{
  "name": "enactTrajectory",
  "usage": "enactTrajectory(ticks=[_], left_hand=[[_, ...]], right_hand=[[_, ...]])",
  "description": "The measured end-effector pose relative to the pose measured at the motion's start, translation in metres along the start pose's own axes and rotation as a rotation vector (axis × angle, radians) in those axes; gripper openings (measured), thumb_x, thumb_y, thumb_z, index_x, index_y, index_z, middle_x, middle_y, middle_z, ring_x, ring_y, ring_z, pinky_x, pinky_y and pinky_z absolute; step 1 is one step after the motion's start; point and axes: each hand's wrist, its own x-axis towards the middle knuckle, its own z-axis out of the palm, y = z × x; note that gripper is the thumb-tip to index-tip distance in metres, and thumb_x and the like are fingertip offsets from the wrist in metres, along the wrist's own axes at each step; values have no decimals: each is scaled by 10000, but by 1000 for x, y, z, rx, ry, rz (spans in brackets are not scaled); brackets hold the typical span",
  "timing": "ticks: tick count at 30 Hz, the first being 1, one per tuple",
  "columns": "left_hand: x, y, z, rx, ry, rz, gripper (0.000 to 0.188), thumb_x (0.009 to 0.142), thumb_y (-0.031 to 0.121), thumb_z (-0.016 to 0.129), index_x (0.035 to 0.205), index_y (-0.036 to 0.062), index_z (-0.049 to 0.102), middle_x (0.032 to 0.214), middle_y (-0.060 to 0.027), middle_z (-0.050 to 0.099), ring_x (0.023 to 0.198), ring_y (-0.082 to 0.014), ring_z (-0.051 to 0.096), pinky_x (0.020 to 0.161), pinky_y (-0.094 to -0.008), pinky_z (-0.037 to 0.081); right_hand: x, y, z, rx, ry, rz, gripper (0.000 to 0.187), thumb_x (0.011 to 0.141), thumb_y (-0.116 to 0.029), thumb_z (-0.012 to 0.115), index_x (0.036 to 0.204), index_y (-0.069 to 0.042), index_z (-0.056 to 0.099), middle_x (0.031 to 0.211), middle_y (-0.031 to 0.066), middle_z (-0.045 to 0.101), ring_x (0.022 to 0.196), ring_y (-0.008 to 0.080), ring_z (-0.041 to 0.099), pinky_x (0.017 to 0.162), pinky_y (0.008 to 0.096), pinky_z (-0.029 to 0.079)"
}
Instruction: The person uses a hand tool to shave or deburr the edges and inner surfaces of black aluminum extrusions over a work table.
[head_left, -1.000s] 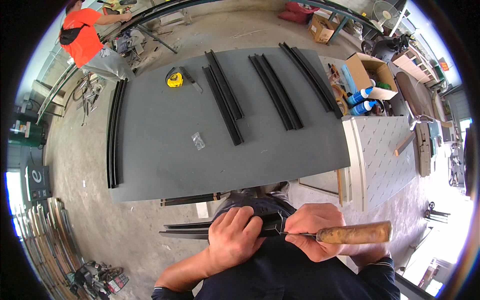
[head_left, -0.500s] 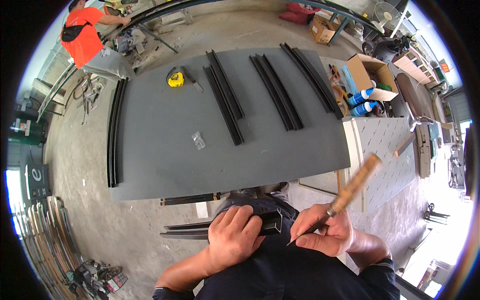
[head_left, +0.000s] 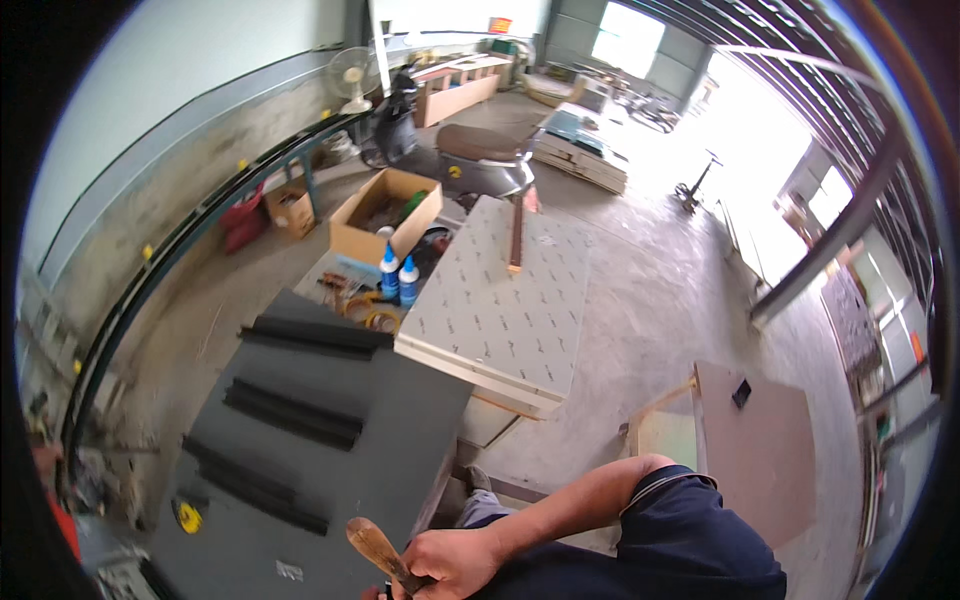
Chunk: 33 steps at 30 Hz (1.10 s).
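Observation:
At the lower edge, my right hand (head_left: 445,562) is closed around a wooden-handled tool (head_left: 375,548). The handle points up and to the left; its slim dark blade is out of sight in this picture. Of my left hand (head_left: 372,593) only a sliver of skin seems to show, left of the handle, with its fingers cut off by the frame. Beyond lies a dark grey panel (head_left: 390,480) with pairs of long black channel profiles (head_left: 295,415) on it. A yellow tape measure (head_left: 187,515) and a small clear plastic bag (head_left: 289,570) rest there too.
A pale patterned sheet (head_left: 500,300) adjoins the panel, with a brown strip (head_left: 516,235) on it. Nearby are blue-capped bottles (head_left: 389,272), a cardboard box (head_left: 385,215) and a scooter (head_left: 485,160). A brown board (head_left: 760,450) stands right. Someone's orange clothing (head_left: 62,530) shows far left.
The view has swung to the right, so the panel now sits lower left. My left hand and the black profile it gripped have nearly left the picture. My right hand keeps the tool.

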Motion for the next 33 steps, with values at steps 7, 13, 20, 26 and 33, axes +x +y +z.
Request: enactTrajectory(ticks=[7, 13, 20, 26, 33], left_hand=[[16, 4, 1, -283, -275, 3, 388, 968, 312, 556, 1203, 3, 569, 919, -246, 652, 785, -401, 655, 650, -425, 521], [24, 30, 21, -161, -250, 86, 350, 985, 315, 526, 1156, 21, 608, 916, -235, 660, 787, -390, 666, 660, -426, 524], [53, 43, 28, -240, -176, 46, 237, 775, 174, 697, 940, 27, 611, 751, -158, 644, 653, -344, 650, 611, -395, 523], [81, 90, 25, -249, -90, 355, 388, 807, 350, 759, 945, 31, 588, 733, -130, 607, 628, -332, 620, 561, -388, 492], [86, 133, 40, -218, -21, 378, 406, 822, 400, 743, 901, 42, 567, 692, -104, 582, 583, -296, 595, 505, -365, 463]], right_hand=[[-25, -9, -4, -22, 85, 310, 250, 827, -226, 671, 945, -7, 693, 840, 200, 682, 779, 343, 668, 684, 406, 522], [-49, -17, -18, 243, 155, 223, 246, 880, -180, 628, 1027, 11, 674, 943, 162, 699, 860, 320, 665, 770, 363, 525], [-51, -18, -81, 218, 291, 79, 174, 918, -95, 659, 1062, -3, 627, 945, 35, 668, 871, 97, 592, 781, 274, 495], [-48, -33, -87, 472, 493, -132, 100, 860, 12, 701, 932, -6, 635, 916, 91, 650, 907, 164, 605, 794, 290, 490], [-66, -37, -114, 282, 489, -256, 118, 779, -54, 787, 818, -22, 681, 858, 85, 670, 860, 217, 598, 769, 331, 473]])
